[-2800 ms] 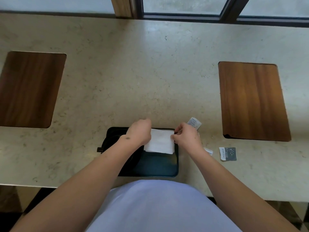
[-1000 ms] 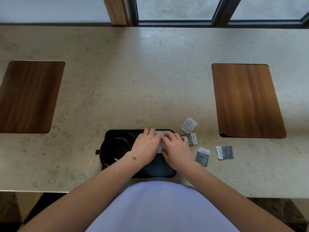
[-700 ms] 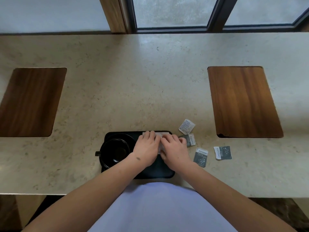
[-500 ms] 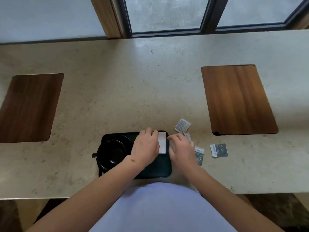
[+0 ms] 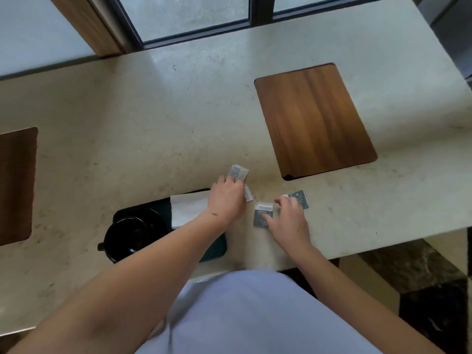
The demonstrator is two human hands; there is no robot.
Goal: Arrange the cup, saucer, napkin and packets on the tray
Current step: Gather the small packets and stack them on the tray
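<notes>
Packets lie on counter (image 5: 153, 118) right of tray (image 5: 214, 249), w/ napkin (image 5: 187, 209) and cup (image 5: 127, 235) already on it. Left hand (image 5: 226, 201) reaches the far white packet (image 5: 238, 172), right hand (image 5: 290, 218) touches two dark packets (image 5: 263, 215), fingers spread, prob. to gather them; actual grip I cannot tell.

On the counter (image 5: 127, 123), the tray (image 5: 217, 247) holds the cup (image 5: 130, 235) left and the napkin (image 5: 187, 208) right (four packets (image 5: 263, 215) lie right of it).
</notes>
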